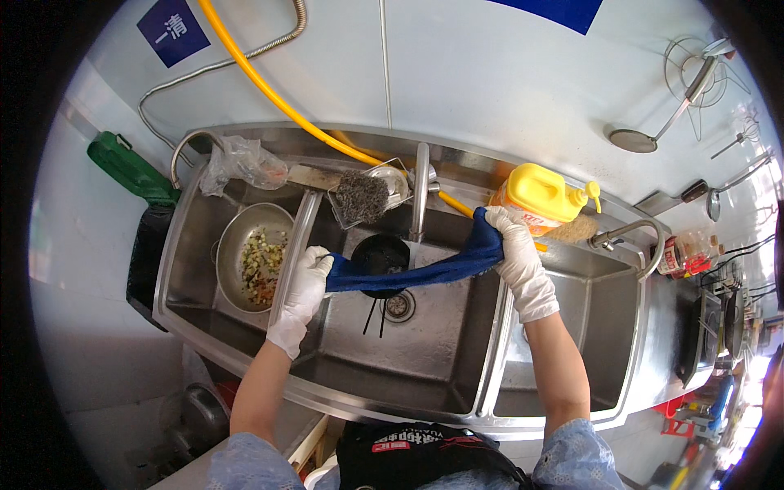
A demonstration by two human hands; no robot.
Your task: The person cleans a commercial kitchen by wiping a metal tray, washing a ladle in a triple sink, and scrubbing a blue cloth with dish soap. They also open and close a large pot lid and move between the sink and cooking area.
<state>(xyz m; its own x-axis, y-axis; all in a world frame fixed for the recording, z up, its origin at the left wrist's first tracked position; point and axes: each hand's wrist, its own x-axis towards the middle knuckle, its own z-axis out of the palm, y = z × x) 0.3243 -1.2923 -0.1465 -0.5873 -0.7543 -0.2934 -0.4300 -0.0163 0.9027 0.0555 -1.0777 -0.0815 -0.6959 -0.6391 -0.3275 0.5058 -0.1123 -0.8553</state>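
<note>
A blue cloth (416,278) is stretched between my two hands above the middle basin of a stainless steel sink (392,361). My left hand (306,282), in a white glove, grips its left end near the divider. Its bunched right end is gripped by my right hand (514,245), also white-gloved, beside a yellow detergent jug (542,193). Below the cloth, a black bowl (376,248) stands in the middle basin, partly hidden, with two dark chopsticks (373,315) near the drain (399,306).
In the left basin a metal pan (229,269) holds food scraps. A wire basket (398,168) with a steel wool scourer (362,196) sits by the tap (421,190). A yellow hose (294,116) crosses the back ledge. A plastic bag (242,165) and a green-lidded bin (131,168) are at left.
</note>
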